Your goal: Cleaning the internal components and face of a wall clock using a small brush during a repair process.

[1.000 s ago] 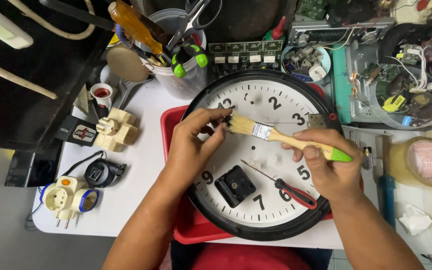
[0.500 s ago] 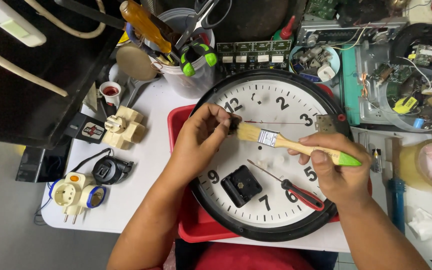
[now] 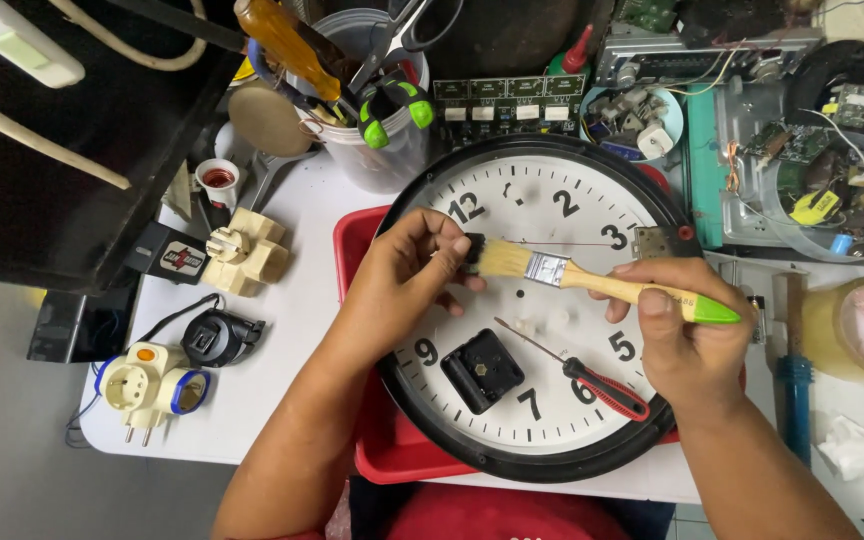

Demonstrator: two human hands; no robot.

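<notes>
While the bristles met the small dark part pinched at the centre-left of the frame, I judged the brushing would go best with light, short strokes away from the fingertips, so dust would not be pushed back onto the clock face (image 3: 552, 200) beneath. My left hand (image 3: 402, 280) was curled nearly closed, thumb and fingertips grasping that small dark part (image 3: 471, 250) just above the dial; I could not tell what the part was. My right hand (image 3: 687, 335) was clenched around the wooden, green-tipped handle of the paintbrush (image 3: 552, 270), which lay nearly level across the middle of the frame with its bristles touching the part. Lower on the dial, the black clock movement (image 3: 482, 370) and a red-handled screwdriver (image 3: 592, 380) lay loose, clear of both hands. At the lower edge the red tray (image 3: 392, 455) showed under the clock.
</notes>
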